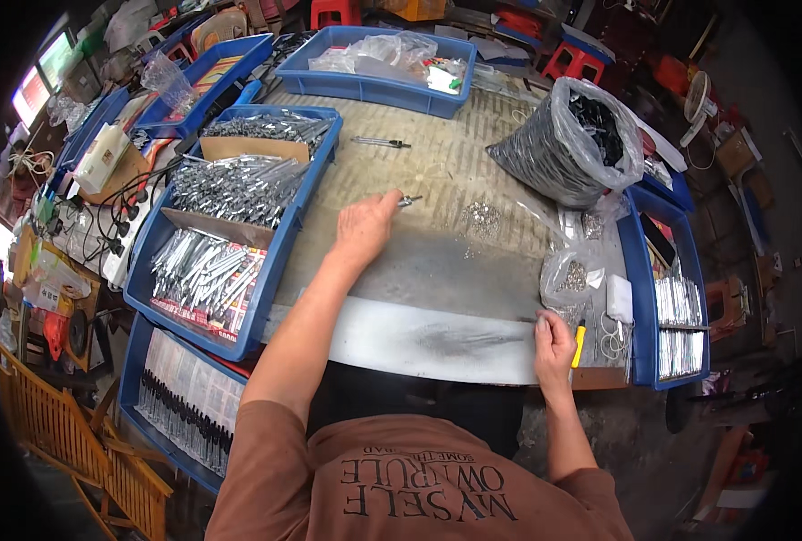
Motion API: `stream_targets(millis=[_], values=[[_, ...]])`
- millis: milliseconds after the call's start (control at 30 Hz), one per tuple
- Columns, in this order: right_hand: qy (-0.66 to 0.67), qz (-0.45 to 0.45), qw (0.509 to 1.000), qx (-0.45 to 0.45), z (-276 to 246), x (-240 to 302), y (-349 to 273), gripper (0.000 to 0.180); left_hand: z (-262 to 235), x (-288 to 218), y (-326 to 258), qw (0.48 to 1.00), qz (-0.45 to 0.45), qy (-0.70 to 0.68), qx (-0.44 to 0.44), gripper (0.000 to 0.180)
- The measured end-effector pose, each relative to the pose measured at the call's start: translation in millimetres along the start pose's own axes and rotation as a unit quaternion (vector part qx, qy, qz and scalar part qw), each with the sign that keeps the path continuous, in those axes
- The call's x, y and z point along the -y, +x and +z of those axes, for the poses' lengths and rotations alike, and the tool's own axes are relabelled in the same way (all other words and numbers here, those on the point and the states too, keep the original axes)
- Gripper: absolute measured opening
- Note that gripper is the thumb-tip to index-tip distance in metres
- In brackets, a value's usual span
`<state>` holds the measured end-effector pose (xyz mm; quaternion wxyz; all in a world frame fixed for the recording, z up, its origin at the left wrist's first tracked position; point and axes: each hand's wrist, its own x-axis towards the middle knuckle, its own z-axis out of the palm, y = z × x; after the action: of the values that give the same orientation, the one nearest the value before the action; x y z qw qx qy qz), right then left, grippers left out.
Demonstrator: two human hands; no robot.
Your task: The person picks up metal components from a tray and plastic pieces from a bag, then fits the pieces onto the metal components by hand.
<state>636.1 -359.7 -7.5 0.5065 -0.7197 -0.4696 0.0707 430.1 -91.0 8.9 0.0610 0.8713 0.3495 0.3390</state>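
My left hand [366,227] is over the middle of the worktable, its fingers closed on a slim pen-like piece [408,201] whose dark and silver end pokes out to the right. Most of that piece is hidden in the hand. At the table's front edge, my right hand [556,344] is curled closed; whether it pinches something small cannot be made out. Just right of it lies a yellow-handled tool [580,344]. Beyond my left hand, a black and silver pen [381,142] rests on the table. A small heap of tiny shiny parts [480,218] sits to the right.
On the left a blue divided tray [293,239] holds many silver pen barrels [207,275]; another blue tray [130,383] is below. A bag of black parts [554,149], a bag of small parts [571,275] and a blue tray [640,298] stand right. Another blue tray [369,90] is far.
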Motion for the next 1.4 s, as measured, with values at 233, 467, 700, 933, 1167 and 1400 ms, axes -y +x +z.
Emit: stream_targets(millis=[233, 467, 700, 933, 1167, 1400], values=[[-0.032, 0.000, 0.999, 0.025, 2, 13, 4, 0.014, 41, 57, 42, 0.993, -0.011, 0.105, 0.048, 0.010], [-0.028, -0.013, 0.999, 0.027, 1, 13, 5, 0.012, 49, 66, 72, 0.981, 0.024, 0.183, 0.066, 0.014], [-0.027, -0.043, 0.999, 0.011, 3, 16, 7, 0.010, 59, 81, 86, 0.973, 0.076, 0.208, 0.072, 0.013], [-0.021, -0.008, 0.999, 0.026, 1, 12, 5, 0.008, 65, 87, 92, 0.975, 0.104, 0.188, 0.051, 0.009], [-0.030, -0.040, 0.999, 0.015, 2, 16, 8, 0.008, 66, 90, 92, 0.978, 0.095, 0.180, 0.054, 0.008], [-0.027, -0.048, 0.998, 0.014, 2, 15, 9, 0.009, 63, 87, 96, 0.977, 0.074, 0.186, 0.069, 0.009]])
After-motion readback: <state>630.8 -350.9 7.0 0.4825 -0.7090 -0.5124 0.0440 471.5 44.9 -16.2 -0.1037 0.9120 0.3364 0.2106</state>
